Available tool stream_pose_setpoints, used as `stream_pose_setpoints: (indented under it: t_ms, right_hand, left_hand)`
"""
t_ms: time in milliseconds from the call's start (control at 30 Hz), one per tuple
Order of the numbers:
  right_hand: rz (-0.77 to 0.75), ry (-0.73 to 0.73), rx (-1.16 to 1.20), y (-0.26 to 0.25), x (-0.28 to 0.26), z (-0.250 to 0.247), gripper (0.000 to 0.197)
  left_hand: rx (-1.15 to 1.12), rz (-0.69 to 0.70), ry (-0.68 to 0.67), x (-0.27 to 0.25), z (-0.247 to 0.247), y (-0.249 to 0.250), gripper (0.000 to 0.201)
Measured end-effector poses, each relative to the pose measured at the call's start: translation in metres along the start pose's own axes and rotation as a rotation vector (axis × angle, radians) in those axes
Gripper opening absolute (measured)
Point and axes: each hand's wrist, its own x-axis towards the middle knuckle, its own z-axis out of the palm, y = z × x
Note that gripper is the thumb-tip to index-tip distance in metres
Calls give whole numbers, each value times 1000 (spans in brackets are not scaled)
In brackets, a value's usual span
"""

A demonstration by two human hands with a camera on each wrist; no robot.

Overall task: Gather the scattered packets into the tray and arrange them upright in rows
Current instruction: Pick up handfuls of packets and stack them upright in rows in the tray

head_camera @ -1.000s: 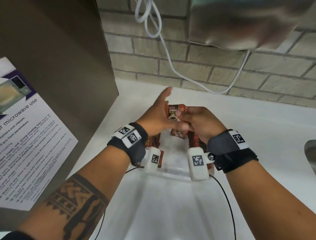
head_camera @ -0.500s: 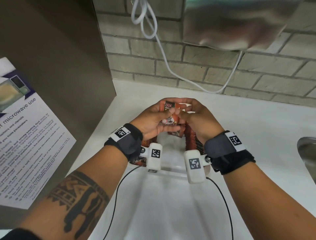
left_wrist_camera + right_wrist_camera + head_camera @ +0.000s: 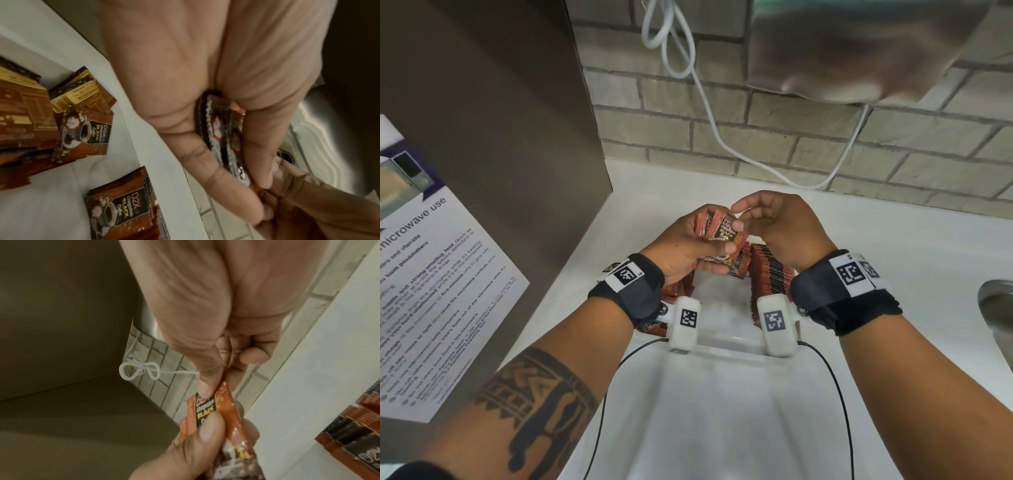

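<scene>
Above the tray's far end, my left hand grips a small stack of packets while my right hand pinches the front one's top, probably squaring them before standing them beside the row along the right edge.

Black fabric wristbands with white square-code tags wrap both wrists. White camera pods bearing the same codes hang beneath, trailing thin black cables. A dark geometric tattoo bands the left forearm.
</scene>
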Motion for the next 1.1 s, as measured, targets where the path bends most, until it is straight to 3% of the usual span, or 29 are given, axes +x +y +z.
stream_pose_setpoints:
  t_ms: [200,333,400,500,567,667,833,933,1100]
  right_hand:
    - [2,38,-108,8,9,-2,7]
    - [-7,45,-233,12,13,-5,5]
    - [-14,65,-365,15,15,-7,7]
    - [30,8,-563,23,15,-10,5]
    - [72,-39,-626,31,16,-10,5]
    - [147,-80,-653,45,21,-4,16]
    - [257,-107,-649,60,30,6,18]
    - [265,-117,-670,65,33,11,22]
    - [261,-105,-728,72,35,15,26]
  left_hand:
    - [-57,35,28,8,-4,-5,46]
    - [118,4,86,13,-7,-10,42]
    - [255,-59,158,15,-12,-11,40]
    - [418,-326,249,15,-27,-15,35]
    - [576,-494,194,15,-34,-15,32]
    - [798,-575,67,15,-29,-16,36]
    - [661,-713,-105,27,-5,-36,38]
    - [640,-719,-107,37,3,-45,30]
    - [670,-727,-120,53,6,-53,35]
